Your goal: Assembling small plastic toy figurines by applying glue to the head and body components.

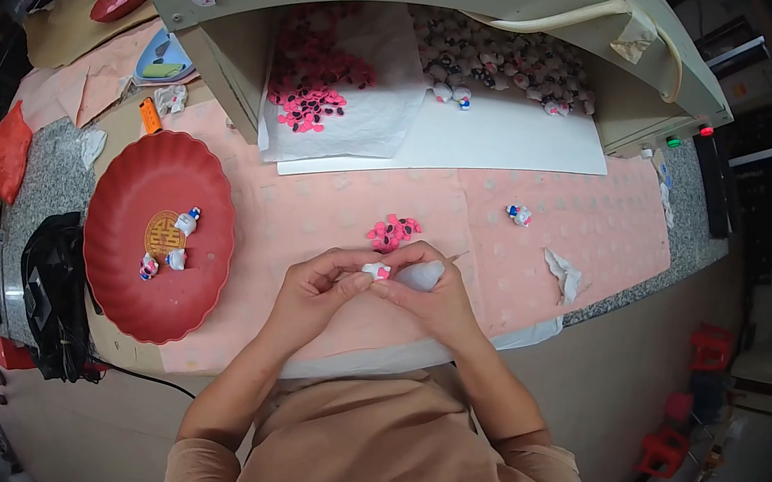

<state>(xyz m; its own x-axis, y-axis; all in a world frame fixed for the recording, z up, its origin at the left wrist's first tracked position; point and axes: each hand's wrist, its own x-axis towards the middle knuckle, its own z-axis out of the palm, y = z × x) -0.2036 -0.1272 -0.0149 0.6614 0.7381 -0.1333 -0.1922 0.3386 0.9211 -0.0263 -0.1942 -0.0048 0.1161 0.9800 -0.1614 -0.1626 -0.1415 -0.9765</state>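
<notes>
Small white figurine pinched between two hands

The white figurine (373, 268) is held in front of the body, above the pink-covered table (313, 205), just short of a pile of pink pieces (394, 232) with dark spots. It is small, rounded and glossy white, with a bright pink patch on its right side; finer detail is too small to tell. The left hand (322, 278) has its grip closed to a fingertip pinch on it. The right hand (441, 304) meets it with the thumb tip, its grip curled around a pale, rounded, translucent object (420, 275). Similar figurines lie in the red scalloped tray (131, 200) to the left.
</notes>
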